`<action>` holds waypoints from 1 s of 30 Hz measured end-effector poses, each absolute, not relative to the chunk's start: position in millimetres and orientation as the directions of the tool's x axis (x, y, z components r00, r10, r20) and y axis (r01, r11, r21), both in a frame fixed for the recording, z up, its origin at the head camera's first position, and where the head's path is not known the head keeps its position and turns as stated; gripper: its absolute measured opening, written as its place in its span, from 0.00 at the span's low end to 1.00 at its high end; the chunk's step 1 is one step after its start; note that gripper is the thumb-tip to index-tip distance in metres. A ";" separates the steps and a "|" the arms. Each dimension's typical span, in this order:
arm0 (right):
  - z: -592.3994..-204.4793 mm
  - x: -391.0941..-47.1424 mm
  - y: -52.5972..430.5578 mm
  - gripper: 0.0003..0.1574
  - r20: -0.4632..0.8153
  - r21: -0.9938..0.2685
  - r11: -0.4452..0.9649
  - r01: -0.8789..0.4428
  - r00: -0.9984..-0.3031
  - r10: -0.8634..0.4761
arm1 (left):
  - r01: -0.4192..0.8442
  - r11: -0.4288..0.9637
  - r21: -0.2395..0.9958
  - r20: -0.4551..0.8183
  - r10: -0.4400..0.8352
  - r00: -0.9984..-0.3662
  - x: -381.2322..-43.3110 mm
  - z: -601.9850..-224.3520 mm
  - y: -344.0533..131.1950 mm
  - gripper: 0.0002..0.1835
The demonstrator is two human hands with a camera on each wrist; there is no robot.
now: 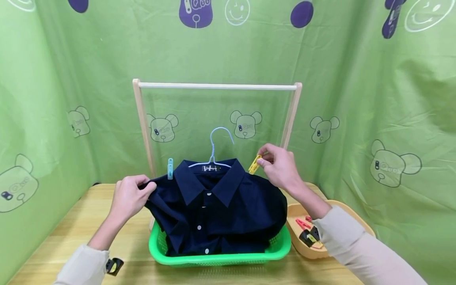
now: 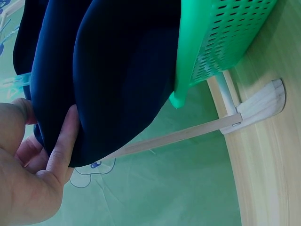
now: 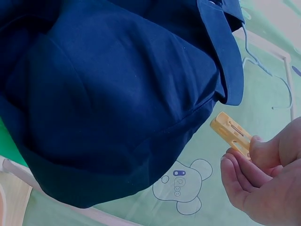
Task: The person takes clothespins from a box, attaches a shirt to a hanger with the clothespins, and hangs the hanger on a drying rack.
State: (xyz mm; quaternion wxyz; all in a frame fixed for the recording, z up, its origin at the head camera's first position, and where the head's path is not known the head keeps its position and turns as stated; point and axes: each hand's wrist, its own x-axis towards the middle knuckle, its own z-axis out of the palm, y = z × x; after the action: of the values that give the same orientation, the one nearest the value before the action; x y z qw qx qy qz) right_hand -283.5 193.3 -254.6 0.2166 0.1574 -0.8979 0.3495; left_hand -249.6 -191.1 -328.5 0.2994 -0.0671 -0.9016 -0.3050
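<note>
A dark navy collared shirt (image 1: 228, 209) hangs on a light blue wire hanger (image 1: 213, 148), its lower part inside a green basket (image 1: 221, 259). My left hand (image 1: 132, 196) pinches the shirt's shoulder at the left; in the left wrist view its fingers lie against the dark cloth. A light blue clothespin (image 1: 170, 169) sits on that shoulder near the collar. My right hand (image 1: 281, 166) pinches a yellow clothespin (image 1: 255, 164) just above the other shoulder. In the right wrist view the yellow clothespin (image 3: 231, 133) is apart from the cloth, beside the collar.
Behind the shirt stands a wooden rack with a white top bar (image 1: 217, 86). An orange tray (image 1: 303, 249) with red clothespins (image 1: 303, 224) lies right of the basket, partly under my right forearm. The wooden table (image 1: 132, 253) is enclosed by green printed curtains (image 1: 221, 51).
</note>
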 end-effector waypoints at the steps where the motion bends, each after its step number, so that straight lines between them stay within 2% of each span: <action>1: -254.7 -283.4 192.8 0.06 0.502 -0.556 0.707 -0.437 -0.855 -0.134 | 0.304 0.805 0.509 0.581 -0.062 -0.811 -249.6 -328.5 -191.1 0.14; 18: -260.6 -287.9 186.4 0.04 0.531 -0.550 0.695 -0.463 -0.836 -0.136 | 0.285 0.801 0.526 0.567 -0.081 -0.820 -248.9 -326.0 -190.8 0.13; 30: -264.1 -289.8 186.2 0.04 0.515 -0.561 0.698 -0.445 -0.848 -0.127 | 0.308 0.800 0.514 0.588 -0.067 -0.806 -248.3 -326.9 -190.3 0.15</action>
State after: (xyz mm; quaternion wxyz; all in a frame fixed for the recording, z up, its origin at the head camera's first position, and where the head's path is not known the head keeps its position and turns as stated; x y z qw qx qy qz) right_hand -289.8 186.2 -264.1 0.2245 0.1600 -0.8937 0.3540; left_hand -248.3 -190.3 -326.9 0.3041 -0.0671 -0.8987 -0.3088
